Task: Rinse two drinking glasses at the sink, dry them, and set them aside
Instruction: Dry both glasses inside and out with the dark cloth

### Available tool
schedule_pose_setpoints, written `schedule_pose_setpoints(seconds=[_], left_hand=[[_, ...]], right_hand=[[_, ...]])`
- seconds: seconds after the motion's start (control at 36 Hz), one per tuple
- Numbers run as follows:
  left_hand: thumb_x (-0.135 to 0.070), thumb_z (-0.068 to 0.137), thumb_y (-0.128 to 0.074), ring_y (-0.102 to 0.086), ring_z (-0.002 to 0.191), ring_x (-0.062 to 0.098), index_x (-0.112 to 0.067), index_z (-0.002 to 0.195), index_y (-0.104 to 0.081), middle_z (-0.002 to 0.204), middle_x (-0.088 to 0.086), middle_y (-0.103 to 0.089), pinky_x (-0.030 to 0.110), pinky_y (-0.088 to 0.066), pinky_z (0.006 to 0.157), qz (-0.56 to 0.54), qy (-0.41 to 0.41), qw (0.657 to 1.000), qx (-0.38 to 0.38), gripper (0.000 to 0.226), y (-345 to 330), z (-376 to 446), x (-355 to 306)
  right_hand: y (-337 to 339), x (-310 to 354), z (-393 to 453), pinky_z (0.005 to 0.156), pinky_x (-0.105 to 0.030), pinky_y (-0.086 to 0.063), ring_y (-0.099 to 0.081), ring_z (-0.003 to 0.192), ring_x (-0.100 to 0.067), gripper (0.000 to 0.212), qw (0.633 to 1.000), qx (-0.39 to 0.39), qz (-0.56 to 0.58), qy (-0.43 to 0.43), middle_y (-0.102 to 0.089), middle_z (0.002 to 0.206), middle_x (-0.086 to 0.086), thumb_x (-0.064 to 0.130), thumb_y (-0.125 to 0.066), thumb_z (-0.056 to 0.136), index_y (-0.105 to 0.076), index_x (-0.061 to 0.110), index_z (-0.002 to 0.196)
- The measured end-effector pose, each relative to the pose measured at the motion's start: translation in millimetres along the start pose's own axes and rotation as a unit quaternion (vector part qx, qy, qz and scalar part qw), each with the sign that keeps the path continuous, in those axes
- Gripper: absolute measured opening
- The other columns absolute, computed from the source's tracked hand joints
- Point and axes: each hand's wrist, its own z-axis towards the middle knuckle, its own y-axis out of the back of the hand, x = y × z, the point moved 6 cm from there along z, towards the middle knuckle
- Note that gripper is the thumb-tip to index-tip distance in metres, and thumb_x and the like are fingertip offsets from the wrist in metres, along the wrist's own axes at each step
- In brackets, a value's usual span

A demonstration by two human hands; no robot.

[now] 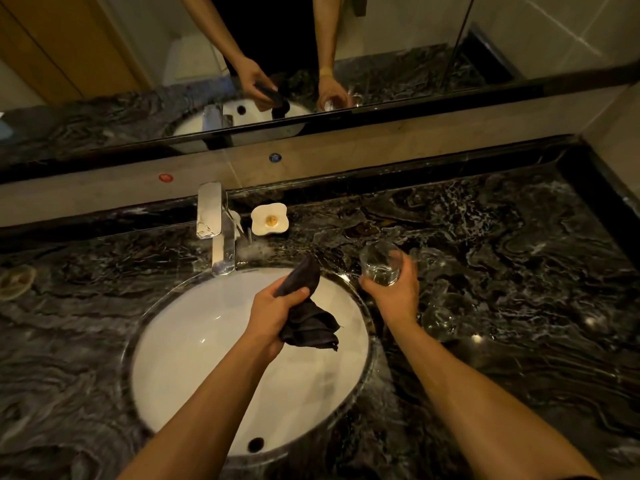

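My right hand (393,294) grips a clear drinking glass (381,263) upright, just right of the basin's rim. A second clear glass (440,322) stands on the dark marble counter beside my right wrist. Over the white oval sink (194,344), my left hand (275,315) is closed on a dark crumpled cloth (308,320); one end sticks up past my thumb and the rest hangs below.
A chrome faucet (216,226) rises behind the basin, with a white egg-shaped dish (269,220) to its right. The black marble counter (502,244) stretches right to a raised edge. A mirror (311,46) runs along the back wall. A round object (15,280) lies far left.
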Motion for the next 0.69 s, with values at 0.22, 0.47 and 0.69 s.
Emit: schedule_pose_setpoints(seconds=[0.22, 0.47, 0.69], left_hand=[[-0.002, 0.091, -0.059, -0.068, 0.082, 0.019, -0.046, 0.104, -0.063, 0.093, 0.001, -0.068, 0.035, -0.056, 0.079, 0.258, -0.245, 0.933, 0.046, 0.047, -8.1, -30.0, -60.2], [-0.010, 0.089, -0.048, -0.045, 0.101, 0.020, -0.016, 0.131, -0.057, 0.134, -0.004, -0.058, 0.030, -0.044, 0.086, 0.626, -0.560, 0.505, 0.199, 0.044, -53.6, -83.5, -58.3], [-0.020, 0.085, -0.053, -0.042, 0.130, 0.024, -0.010, 0.144, -0.039, 0.145, 0.008, -0.046, 0.037, -0.033, 0.107, 0.725, -0.471, 0.416, 0.283, 0.061, -71.5, -80.3, -34.1]], right_hand=[[5.9, 41.2, -36.3, 0.090, -0.015, -0.043, -0.047, 0.114, -0.007, 0.088, 0.975, 0.186, -0.042, 0.115, -0.045, 0.127, 0.007, 0.015, -0.085, 0.056, -0.039, 0.043, 0.126], [25.4, 85.1, -56.8, 0.081, -0.028, -0.054, -0.062, 0.097, -0.001, 0.082, 0.912, 0.357, -0.123, 0.161, -0.063, 0.110, 0.019, 0.022, -0.082, 0.056, -0.043, 0.050, 0.123], [27.7, 87.6, -63.4, 0.084, -0.034, -0.056, -0.064, 0.094, -0.002, 0.083, 0.872, 0.424, -0.178, 0.169, -0.066, 0.108, 0.017, 0.025, -0.081, 0.054, -0.044, 0.044, 0.125]])
